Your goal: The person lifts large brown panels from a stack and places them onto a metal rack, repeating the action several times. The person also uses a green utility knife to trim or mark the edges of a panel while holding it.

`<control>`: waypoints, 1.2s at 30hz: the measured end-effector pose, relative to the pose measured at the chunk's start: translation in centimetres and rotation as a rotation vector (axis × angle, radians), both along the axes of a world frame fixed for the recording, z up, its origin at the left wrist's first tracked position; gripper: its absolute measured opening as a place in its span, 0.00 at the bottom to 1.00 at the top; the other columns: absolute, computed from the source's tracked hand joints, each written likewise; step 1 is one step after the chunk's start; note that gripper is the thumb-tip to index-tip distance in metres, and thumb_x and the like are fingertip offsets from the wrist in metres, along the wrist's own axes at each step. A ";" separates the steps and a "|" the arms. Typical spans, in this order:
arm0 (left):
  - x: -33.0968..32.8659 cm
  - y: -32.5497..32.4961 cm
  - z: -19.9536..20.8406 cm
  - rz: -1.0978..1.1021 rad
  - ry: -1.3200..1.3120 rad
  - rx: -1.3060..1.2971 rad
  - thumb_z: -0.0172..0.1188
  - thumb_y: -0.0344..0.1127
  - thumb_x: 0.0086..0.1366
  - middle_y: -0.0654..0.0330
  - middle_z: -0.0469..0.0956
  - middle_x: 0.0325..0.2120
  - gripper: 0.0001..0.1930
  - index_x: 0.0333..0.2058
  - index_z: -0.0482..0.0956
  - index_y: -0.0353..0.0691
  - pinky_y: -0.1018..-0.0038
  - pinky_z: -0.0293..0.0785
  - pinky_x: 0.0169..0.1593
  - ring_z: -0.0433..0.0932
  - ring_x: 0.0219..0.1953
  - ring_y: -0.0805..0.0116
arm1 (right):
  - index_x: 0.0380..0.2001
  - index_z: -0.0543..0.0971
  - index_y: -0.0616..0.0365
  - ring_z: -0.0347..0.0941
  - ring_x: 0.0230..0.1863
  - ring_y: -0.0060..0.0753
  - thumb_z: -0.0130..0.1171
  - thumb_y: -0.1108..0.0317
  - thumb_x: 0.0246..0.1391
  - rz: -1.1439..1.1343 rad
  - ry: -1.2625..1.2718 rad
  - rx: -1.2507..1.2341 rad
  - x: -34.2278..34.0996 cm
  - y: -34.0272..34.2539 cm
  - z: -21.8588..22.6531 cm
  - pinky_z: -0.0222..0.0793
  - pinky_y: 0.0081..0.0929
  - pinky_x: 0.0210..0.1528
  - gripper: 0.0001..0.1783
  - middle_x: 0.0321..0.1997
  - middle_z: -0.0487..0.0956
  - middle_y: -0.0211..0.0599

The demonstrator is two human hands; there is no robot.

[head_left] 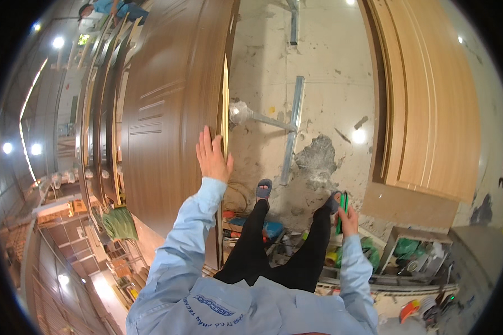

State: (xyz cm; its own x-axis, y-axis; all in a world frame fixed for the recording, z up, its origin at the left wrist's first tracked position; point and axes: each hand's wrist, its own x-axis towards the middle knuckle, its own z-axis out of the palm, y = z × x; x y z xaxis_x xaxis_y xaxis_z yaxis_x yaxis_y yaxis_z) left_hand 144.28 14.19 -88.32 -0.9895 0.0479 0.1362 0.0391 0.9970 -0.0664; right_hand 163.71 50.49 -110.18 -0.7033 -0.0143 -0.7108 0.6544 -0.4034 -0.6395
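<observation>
My left hand (213, 159) rests on the dark brown wood-grain door panel (170, 106), near its right edge, fingers stretched out. That panel has pressed grooves in its face, and a pale yellowish strip (225, 106) shows along its edge. Lower right, my right hand (349, 221) is closed around a slim green tool (342, 211) with a dark middle, pointing away from me. Its exact kind cannot be made out. The tool is held out over the floor, well apart from the panel.
Light wood door panels (430, 106) lie stacked at the right. A metal stand (292, 131) is on the stained floor (341, 84) between the stacks. More dark panels (103, 111) stand at the left. A cabinet with clutter (416, 251) is lower right. Another person (114, 8) is at the far left.
</observation>
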 end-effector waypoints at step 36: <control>-32.5 11.2 5.4 0.587 -0.100 0.310 0.65 0.40 0.47 0.47 0.33 0.71 0.41 0.59 0.63 0.29 0.49 0.28 0.71 0.29 0.73 0.47 | 0.35 0.71 0.60 0.70 0.19 0.21 0.59 0.69 0.59 0.369 0.496 0.220 -53.7 8.9 32.4 0.68 0.20 0.22 0.08 0.23 0.74 0.32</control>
State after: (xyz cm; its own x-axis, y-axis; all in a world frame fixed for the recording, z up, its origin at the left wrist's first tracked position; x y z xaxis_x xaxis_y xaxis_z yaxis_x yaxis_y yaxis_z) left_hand 111.82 25.40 -82.90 -0.8479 -0.5288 -0.0367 -0.5245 0.8270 0.2022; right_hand 109.99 59.39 -77.75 -0.9253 -0.2087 -0.3167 0.3306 -0.0346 -0.9431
